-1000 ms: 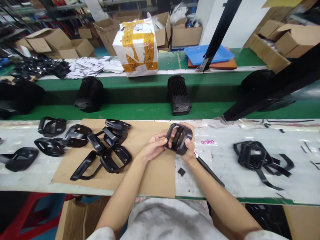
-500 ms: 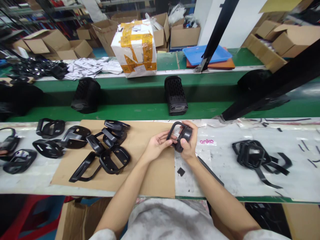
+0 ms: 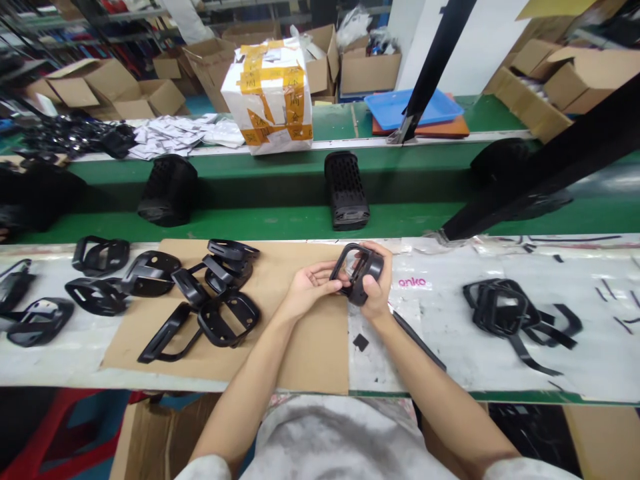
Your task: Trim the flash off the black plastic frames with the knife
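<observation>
Both my hands hold one black plastic frame (image 3: pixel 356 270) just above the workbench, at the right edge of a brown cardboard sheet (image 3: pixel 305 347). My right hand (image 3: pixel 376 288) is wrapped round the frame's right side. My left hand (image 3: pixel 310 288) pinches its left edge with the fingertips. To the left on the cardboard lies a loose pile of the same black frames (image 3: pixel 220 293). More frames (image 3: pixel 100 277) lie further left on the white bench.
A heap of black strips and rings (image 3: pixel 510 313) lies at the right. A thin black rod (image 3: pixel 417 340) rests by my right forearm. Behind runs a green conveyor (image 3: pixel 280 223) with black mesh housings (image 3: pixel 346 190). A taped white box (image 3: pixel 270 93) and cartons stand beyond.
I have turned the frame in my hands, so it now stands more tilted and edge-on. The housings on the conveyor have drifted slightly left.
</observation>
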{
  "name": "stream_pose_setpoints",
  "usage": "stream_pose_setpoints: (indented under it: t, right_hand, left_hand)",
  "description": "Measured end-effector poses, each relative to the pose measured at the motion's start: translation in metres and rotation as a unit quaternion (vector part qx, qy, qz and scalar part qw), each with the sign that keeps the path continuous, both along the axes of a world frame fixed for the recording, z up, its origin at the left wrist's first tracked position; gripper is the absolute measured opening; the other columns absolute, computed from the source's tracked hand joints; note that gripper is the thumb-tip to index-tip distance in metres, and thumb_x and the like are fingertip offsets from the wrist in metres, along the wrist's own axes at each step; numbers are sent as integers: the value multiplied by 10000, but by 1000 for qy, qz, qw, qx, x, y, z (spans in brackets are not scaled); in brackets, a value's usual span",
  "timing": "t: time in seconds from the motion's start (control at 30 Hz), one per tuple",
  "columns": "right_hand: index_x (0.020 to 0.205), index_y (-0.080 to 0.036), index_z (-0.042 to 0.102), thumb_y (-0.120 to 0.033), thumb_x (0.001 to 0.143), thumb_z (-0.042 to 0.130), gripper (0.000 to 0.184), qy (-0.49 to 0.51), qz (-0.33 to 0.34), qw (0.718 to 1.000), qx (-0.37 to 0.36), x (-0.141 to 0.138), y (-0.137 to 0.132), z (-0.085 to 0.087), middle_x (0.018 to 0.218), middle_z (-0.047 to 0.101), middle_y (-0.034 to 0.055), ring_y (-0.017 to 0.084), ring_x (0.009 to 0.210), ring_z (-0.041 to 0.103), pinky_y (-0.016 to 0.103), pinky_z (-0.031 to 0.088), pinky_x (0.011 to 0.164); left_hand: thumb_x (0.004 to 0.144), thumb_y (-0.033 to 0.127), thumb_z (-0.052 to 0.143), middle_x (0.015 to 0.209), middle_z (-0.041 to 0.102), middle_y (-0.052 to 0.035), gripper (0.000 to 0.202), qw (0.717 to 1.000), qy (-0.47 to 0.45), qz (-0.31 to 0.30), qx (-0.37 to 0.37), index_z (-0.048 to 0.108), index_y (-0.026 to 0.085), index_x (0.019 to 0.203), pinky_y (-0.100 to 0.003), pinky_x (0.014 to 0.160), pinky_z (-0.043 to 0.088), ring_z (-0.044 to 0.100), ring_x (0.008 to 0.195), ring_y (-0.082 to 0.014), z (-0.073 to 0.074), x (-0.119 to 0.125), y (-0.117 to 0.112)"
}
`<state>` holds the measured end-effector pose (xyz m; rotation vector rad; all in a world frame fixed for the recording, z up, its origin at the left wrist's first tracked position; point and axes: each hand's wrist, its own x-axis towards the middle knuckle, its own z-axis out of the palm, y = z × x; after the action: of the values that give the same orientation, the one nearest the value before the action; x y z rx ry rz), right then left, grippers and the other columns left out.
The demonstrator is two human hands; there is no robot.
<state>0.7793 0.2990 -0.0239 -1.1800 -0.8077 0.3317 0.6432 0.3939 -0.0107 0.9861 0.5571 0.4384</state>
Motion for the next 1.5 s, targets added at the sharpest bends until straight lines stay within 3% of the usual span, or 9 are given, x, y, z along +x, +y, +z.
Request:
stream_pose_setpoints:
  t: [0.13, 0.23, 0.47, 0.6, 0.77, 0.87, 1.07, 1.4, 1.5]
  right_hand:
    - [1349, -276, 569, -736, 893, 650, 653, -58, -31, 998, 2, 3, 2, -2, 1321, 558, 115, 364, 1199, 598, 588, 495, 1072]
    - [1351, -279, 566, -730, 902, 633, 640, -74, -52, 996, 3, 7, 3, -2, 1326, 555, 116, 379, 1265, 574, 608, 468, 1114]
    - [1361, -289, 572, -742, 907, 613, 642, -81, -63, 994, 22, 8, 3, -5, 1328, 551, 114, 376, 1266, 571, 589, 480, 1090]
    - [1359, -297, 566, -771, 877, 616, 678, -44, -53, 998, 14, 5, 2, -5, 1338, 548, 110, 361, 1202, 595, 543, 529, 997]
    - [1323, -294, 585, -765, 852, 637, 668, 33, -33, 999, 26, 0, 2, 0, 1258, 577, 97, 294, 971, 614, 467, 550, 848]
    - [1329, -294, 583, -742, 859, 644, 652, 56, -21, 998, 34, 0, 3, 0, 1217, 586, 88, 280, 926, 610, 460, 547, 833]
    - [1335, -293, 583, -752, 878, 641, 650, -52, -63, 996, 37, 8, 5, -5, 1290, 559, 104, 360, 1186, 594, 552, 517, 1021]
    - [1325, -284, 574, -694, 904, 637, 591, -187, -92, 978, 25, 11, 2, 1, 1258, 553, 114, 378, 1240, 558, 622, 446, 1115]
    - [1329, -295, 567, -700, 895, 644, 599, -142, -81, 986, 22, 9, 3, -1, 1275, 546, 110, 377, 1228, 569, 614, 472, 1085]
  left_hand:
    - [680, 375, 1007, 1140, 827, -164, 635, 1000, 0, 13, 10, 761, 135, 1213, -384, 914, 613, 808, 1006, -286, -3, 4, -2]
    - [698, 416, 996, 1096, 835, -146, 536, 999, 19, 20, 27, 783, 125, 1096, -362, 947, 604, 797, 1005, -252, -5, 7, -4]
    - [637, 463, 1019, 921, 829, -95, 519, 999, 33, 30, 19, 786, 120, 949, -309, 767, 600, 752, 775, -182, -5, 9, -6]
    - [629, 461, 1026, 905, 826, -93, 514, 999, 27, 33, 22, 780, 123, 928, -292, 761, 581, 746, 768, -173, -5, 9, -7]
    - [622, 472, 1030, 870, 821, -83, 510, 999, 17, 21, 28, 763, 132, 891, -293, 818, 580, 756, 796, -177, -3, 7, -8]
    - [639, 470, 1022, 874, 822, -80, 488, 999, 14, 23, 32, 763, 137, 885, -310, 863, 586, 761, 815, -182, -2, 7, -8]
    - [659, 477, 1007, 936, 831, -89, 511, 998, 23, 50, 31, 778, 141, 968, -345, 887, 608, 772, 866, -209, -6, 12, -11]
    - [691, 501, 976, 1033, 836, -102, 538, 994, 36, 93, 47, 793, 152, 1056, -369, 907, 615, 783, 934, -242, -8, 15, -18]
    - [680, 502, 984, 995, 838, -97, 530, 996, 35, 73, 41, 797, 149, 1028, -369, 904, 613, 782, 906, -234, -7, 14, -15]
